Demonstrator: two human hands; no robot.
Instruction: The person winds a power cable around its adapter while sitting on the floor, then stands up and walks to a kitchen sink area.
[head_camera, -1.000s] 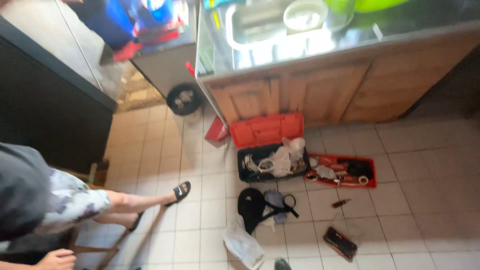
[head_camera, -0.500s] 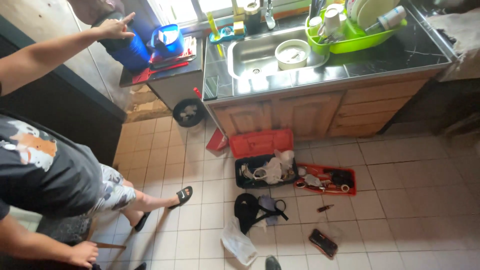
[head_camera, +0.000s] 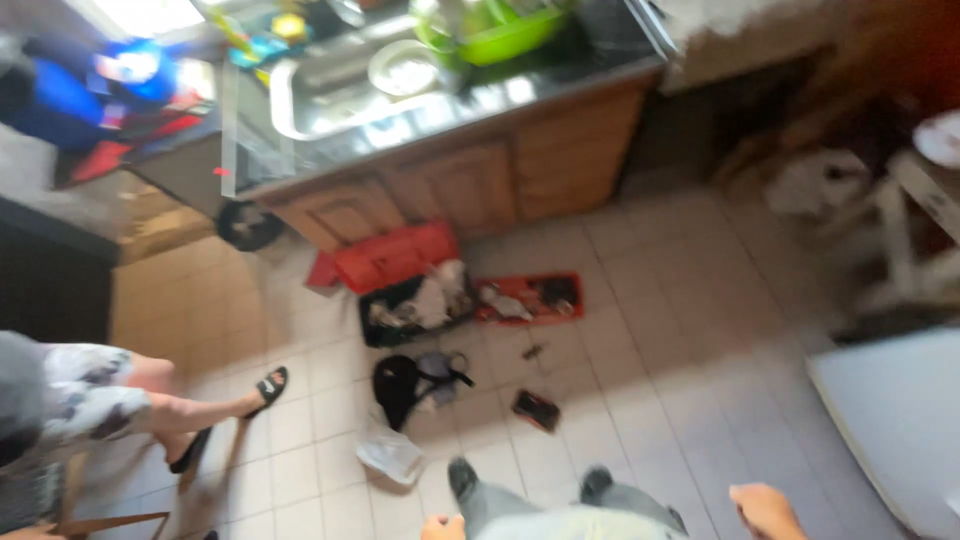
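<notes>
Home kitchen: steel sink (head_camera: 330, 95) was set in a dark counter over wooden cabinets (head_camera: 450, 190), green dish rack (head_camera: 495, 30) beside it, tiled floor (head_camera: 680, 330) below, red toolbox (head_camera: 400, 280) open.

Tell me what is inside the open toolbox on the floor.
The black toolbox with its red lid raised holds a pale crumpled cloth and dark items. The picture is blurred, and whatever lies under the cloth is hidden.

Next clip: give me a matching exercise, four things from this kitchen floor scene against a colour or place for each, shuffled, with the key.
Things:
1. open toolbox
2. dish rack
3. plastic bag
4. right hand

Colour or place:
A. green, on the counter
B. bottom edge of view, empty
C. red lid, on the floor by the cabinet
D. clear, crumpled on the tiles

Pairs: 1-C, 2-A, 3-D, 4-B
</notes>
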